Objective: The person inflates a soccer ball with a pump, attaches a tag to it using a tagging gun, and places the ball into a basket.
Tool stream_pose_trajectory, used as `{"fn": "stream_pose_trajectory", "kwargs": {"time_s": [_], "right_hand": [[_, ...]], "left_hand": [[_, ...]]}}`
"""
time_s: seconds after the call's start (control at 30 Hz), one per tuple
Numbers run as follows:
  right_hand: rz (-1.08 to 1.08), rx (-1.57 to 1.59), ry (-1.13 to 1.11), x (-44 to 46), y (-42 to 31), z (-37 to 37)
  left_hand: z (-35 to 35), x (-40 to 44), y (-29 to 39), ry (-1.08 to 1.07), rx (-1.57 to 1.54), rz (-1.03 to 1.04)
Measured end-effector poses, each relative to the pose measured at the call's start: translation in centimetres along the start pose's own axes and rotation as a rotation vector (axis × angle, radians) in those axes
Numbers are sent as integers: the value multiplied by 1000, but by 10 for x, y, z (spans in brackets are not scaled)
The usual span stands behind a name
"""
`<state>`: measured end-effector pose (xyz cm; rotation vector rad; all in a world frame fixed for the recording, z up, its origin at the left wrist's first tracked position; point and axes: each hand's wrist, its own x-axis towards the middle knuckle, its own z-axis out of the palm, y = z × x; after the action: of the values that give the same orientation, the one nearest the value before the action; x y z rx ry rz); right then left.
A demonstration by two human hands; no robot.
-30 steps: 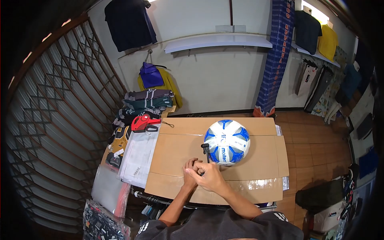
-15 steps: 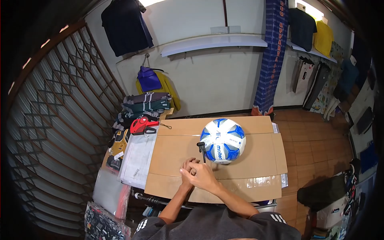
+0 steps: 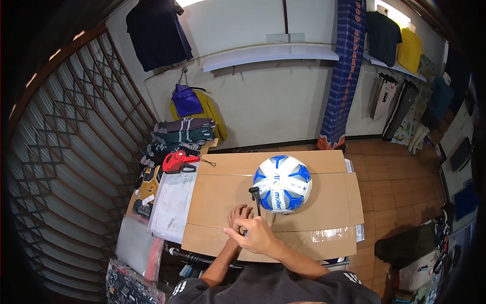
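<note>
A white, blue and grey football (image 3: 282, 183) rests on the flattened cardboard (image 3: 217, 182) over the table. Just left of it stands a thin black rod with a T-shaped head (image 3: 254, 190); its lower end disappears into my right hand (image 3: 259, 237). That hand is closed round the rod, with the thumb pointing left. My left hand (image 3: 239, 215) lies behind and to the left of it, partly covered, its visible fingers stretched forward and slightly apart. Neither hand touches the ball.
A red and black label gun (image 3: 179, 162) lies at the left on white plastic packs (image 3: 174, 202). Folded clothes (image 3: 182, 131) are stacked behind it. A folding metal gate (image 3: 76, 152) runs along the left, and a blue pillar (image 3: 344, 76) stands behind the table.
My right thumb has swung out to the left, and my left fingers show more apart. The ball and table sit slightly lower in view.
</note>
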<state>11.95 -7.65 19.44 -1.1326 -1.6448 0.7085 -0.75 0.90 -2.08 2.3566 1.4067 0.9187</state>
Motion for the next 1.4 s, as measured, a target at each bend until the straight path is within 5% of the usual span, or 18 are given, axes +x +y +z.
{"fn": "stream_pose_trajectory", "kwargs": {"time_s": [0.47, 0.8, 1.4], "right_hand": [[17, -115, 169, -4, 65, 55], [-68, 91, 82, -1, -48, -41], [130, 85, 140, -16, 57, 19]], "left_hand": [[-12, -5, 9, 77, -81, 72], [-22, 2, 19, 59, -55, 106], [-12, 1, 8, 19, -40, 51]]}}
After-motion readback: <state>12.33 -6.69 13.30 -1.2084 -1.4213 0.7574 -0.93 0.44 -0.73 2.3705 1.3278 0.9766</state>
